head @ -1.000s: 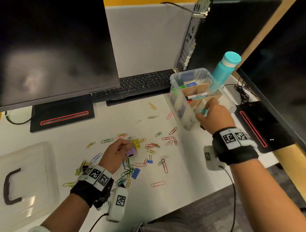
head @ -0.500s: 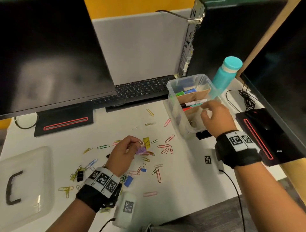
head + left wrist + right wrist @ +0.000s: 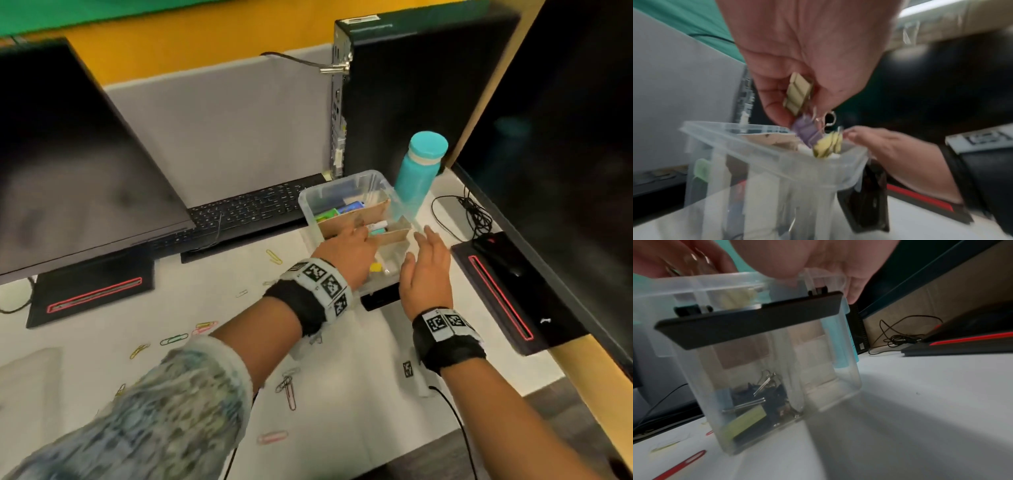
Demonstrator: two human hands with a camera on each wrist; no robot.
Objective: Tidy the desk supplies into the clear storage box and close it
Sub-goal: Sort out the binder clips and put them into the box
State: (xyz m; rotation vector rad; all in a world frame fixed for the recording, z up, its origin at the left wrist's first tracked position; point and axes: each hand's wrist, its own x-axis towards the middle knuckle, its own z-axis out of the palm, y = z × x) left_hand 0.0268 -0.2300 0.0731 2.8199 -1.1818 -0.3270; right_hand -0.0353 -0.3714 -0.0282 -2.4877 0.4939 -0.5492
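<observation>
The clear storage box stands open at the back of the desk, split by cardboard dividers, with pens and small items inside. My left hand reaches over its front compartment. In the left wrist view its curled fingers pinch a tan binder clip, while a purple clip and a yellow clip hang just above the rim. My right hand lies with straight fingers against the box's right side, touching the rim. Binder clips lie in the bottom. Coloured paper clips lie scattered on the desk.
The box's clear lid lies at the far left. A teal bottle stands right behind the box. A keyboard, monitor bases, a PC tower and tangled cables ring the box.
My left hand lifted binder clips off the scattered pile and carried them right and back to above the box. My right hand stayed at the box, its fingers now straighter.
</observation>
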